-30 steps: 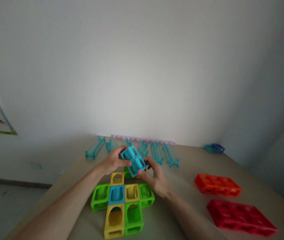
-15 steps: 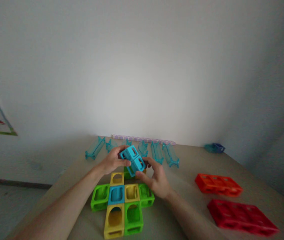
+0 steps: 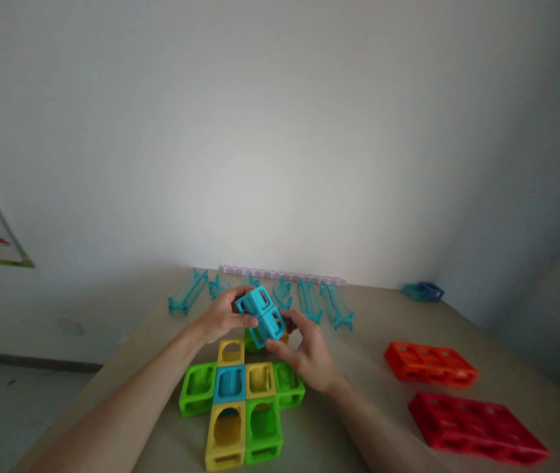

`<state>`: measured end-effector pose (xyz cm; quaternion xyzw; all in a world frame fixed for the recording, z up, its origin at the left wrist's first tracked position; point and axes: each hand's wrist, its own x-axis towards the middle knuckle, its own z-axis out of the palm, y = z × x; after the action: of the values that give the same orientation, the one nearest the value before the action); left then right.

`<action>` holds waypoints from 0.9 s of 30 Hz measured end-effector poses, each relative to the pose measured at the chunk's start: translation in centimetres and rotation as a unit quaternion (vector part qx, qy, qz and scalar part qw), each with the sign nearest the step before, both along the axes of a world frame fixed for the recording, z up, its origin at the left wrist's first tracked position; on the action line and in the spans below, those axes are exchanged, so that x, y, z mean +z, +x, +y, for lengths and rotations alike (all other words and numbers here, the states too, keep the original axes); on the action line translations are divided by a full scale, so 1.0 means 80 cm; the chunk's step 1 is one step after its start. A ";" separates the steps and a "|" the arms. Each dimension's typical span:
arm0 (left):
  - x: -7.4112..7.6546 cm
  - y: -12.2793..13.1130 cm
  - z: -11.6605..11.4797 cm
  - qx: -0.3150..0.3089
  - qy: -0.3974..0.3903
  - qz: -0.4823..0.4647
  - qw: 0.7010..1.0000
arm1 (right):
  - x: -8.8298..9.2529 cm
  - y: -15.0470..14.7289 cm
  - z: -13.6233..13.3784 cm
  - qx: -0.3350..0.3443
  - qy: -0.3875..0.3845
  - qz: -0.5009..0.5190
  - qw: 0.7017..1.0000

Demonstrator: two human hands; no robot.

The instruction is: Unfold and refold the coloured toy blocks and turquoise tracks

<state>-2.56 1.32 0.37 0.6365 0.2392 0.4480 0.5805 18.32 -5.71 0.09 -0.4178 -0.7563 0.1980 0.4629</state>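
Note:
My left hand (image 3: 228, 312) and my right hand (image 3: 306, 348) both grip a pair of joined blue hollow cube blocks (image 3: 263, 315). The blocks are tilted in the air, the left hand at their upper left end and the right hand at the lower right. Below them on the table lies a flat cross-like layout of hollow cubes: a blue cube (image 3: 229, 384) and a yellow cube (image 3: 260, 380) in the middle, with green cubes (image 3: 264, 428) and yellow ones around. The held blocks and my hands partly hide the far cubes.
Several clear blue track pieces (image 3: 336, 305) lie along the back of the table (image 3: 358, 420), before a pale purple patterned strip (image 3: 282, 274) by the wall. At right rest an orange block row (image 3: 430, 364) and a red block row (image 3: 476, 427). A dark blue piece (image 3: 430, 292) sits far right.
Almost nothing differs; both hands stay on the blue blocks, which have turned very slightly.

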 end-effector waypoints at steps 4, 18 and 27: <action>0.002 0.000 0.000 -0.003 0.001 0.004 1.000 | 0.003 0.000 -0.001 0.000 0.001 -0.006 1.000; -0.001 0.003 -0.006 -0.040 -0.044 -0.102 0.993 | -0.002 -0.004 -0.002 -0.031 0.032 0.016 0.999; 0.011 0.006 -0.009 -0.033 -0.075 -0.115 0.990 | -0.008 -0.003 -0.002 -0.012 0.036 0.049 0.998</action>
<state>-2.05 0.62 1.24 0.5428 0.1827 0.4801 0.6644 18.10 -5.84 -0.59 -0.3993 -0.7345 0.1852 0.5164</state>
